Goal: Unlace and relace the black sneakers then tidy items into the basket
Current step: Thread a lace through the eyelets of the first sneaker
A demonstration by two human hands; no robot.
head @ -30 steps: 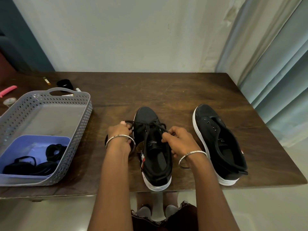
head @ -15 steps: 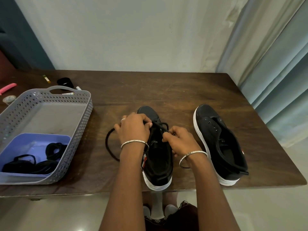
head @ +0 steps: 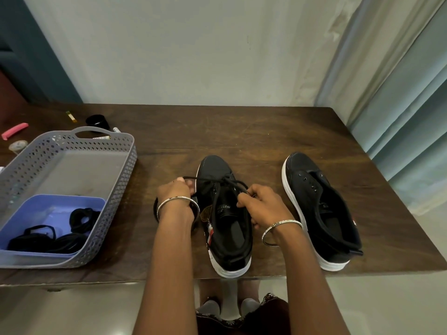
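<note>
Two black sneakers with white soles stand on the brown table. The left sneaker (head: 225, 228) sits in front of me with a black lace (head: 219, 181) partly threaded near its toe. My left hand (head: 175, 194) pinches one lace end at the shoe's left side; slack loops behind my wrist. My right hand (head: 260, 204) pinches the other lace end over the shoe's opening. The right sneaker (head: 319, 209) has empty eyelets and no lace. The grey perforated basket (head: 121, 180) stands at the left.
Inside the basket a lilac tray (head: 31, 213) holds black laces or bands (head: 79, 218). Behind the basket lie a black round lid (head: 97, 120), a marker (head: 116, 129), a pink comb (head: 14, 130) and a tape roll (head: 18, 145). Curtains hang at the right.
My left hand moved from over the shoe's toe back to the left side, drawing the lace out leftward. My right hand stayed in place holding its lace end.
</note>
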